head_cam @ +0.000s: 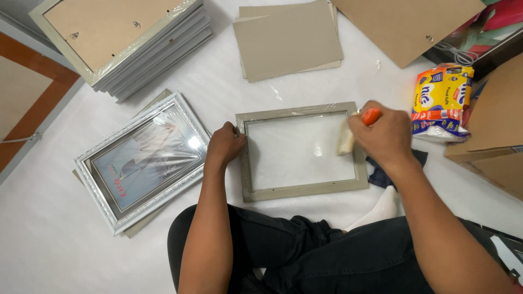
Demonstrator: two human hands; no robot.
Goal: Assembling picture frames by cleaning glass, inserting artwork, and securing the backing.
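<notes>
Item 1. Grey rectangular picture frame with a clear glass pane [300, 151]: lies flat on the white sheet-covered floor [49, 239], directly in front of the seated person's crossed legs in black trousers [305, 250]. Thin plastic film shows along its top edge.

Item 2. Left hand [224, 144]: forearm reaches straight forward from the lap, wrist slightly bent, fingers curled over the frame's upper left corner; the grip is closed on that corner, pinning the frame down.

Item 3. Right hand [382, 135]: forearm comes in diagonally from the lower right, hand knuckles-up over the frame's right edge. The grip is clenched around an orange-handled tool [371, 116], whose orange end juts out by the thumb; a pale cream pad or cloth [346, 141] hangs below the fingers and touches the glass near the right rail. What kind of tool it is cannot be told.

Item 4. Silver ornate picture frame wrapped in plastic [143, 160]: lies tilted, left of the grey frame, near the left forearm.

Item 5. Stack of grey frames, backs up [125, 41]: far left.

Item 6. Grey cardboard backing sheets [286, 38]: beyond the grey frame, apart from it.

Item 7. Yellow and blue plastic packet [441, 100]: just right of the right hand, beside a brown cardboard box [493, 136].
</notes>
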